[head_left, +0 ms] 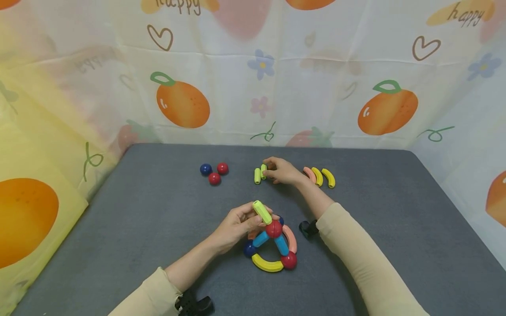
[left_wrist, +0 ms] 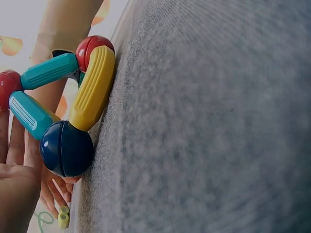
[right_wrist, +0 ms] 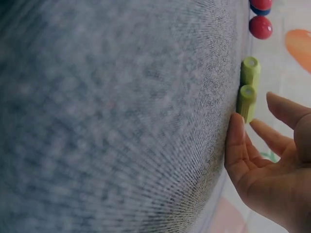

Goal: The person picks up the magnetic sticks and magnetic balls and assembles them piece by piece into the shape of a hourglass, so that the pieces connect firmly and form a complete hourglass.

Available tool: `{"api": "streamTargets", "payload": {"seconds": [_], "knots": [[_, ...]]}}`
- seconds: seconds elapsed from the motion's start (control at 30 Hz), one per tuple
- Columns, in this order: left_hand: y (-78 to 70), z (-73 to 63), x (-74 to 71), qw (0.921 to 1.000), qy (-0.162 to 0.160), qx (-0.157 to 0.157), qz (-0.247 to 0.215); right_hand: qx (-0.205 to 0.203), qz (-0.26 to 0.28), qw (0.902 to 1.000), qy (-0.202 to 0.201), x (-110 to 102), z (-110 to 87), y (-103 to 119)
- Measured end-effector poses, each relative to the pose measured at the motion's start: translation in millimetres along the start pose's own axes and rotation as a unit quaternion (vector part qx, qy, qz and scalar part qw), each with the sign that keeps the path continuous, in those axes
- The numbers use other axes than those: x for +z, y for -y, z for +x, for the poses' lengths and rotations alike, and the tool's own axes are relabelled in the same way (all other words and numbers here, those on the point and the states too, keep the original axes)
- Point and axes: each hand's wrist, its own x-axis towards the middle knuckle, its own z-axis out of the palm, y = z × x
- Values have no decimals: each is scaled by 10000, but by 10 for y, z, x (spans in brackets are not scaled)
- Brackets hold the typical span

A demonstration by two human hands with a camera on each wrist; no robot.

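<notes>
My left hand point(head_left: 237, 226) holds the top of a frame built of magnetic sticks and balls, its thumb and fingers about a light green stick point(head_left: 262, 212) that tilts up from the top red ball point(head_left: 274, 229). Blue sticks point(head_left: 281, 245) slope down from that ball to a navy ball point(head_left: 250, 249) and another red ball point(head_left: 289, 260). A curved yellow stick point(head_left: 266, 264) joins these low on the frame; a curved pink stick point(head_left: 290, 239) shows behind. My right hand point(head_left: 282, 171) reaches to two loose light green sticks point(right_wrist: 247, 102), thumb and fingers spread, fingertips right at the nearer one.
Loose red point(head_left: 222, 168) and navy point(head_left: 205, 169) balls lie at the back left of the grey table point(head_left: 166, 219). Right of the right hand are curved pink point(head_left: 309, 174) and yellow point(head_left: 328, 178) sticks. A printed curtain point(head_left: 233, 87) hangs behind the table.
</notes>
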Motion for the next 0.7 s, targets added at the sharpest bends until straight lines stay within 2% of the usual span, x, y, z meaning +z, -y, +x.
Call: {"api": "streamTargets", "payload": {"seconds": [0.37,0.53,0.7], "knots": [[-42,-20,44,9981,-484,-366,135,-230,-640,9972,-297,52,43,-2],[-67,-19,63,9963,-647,-519,229,-136,-678,9966,-447,70,35,24],[-87,-24,81,9948,-752,-633,266,59,-491,9977,-459,72,27,33]]}}
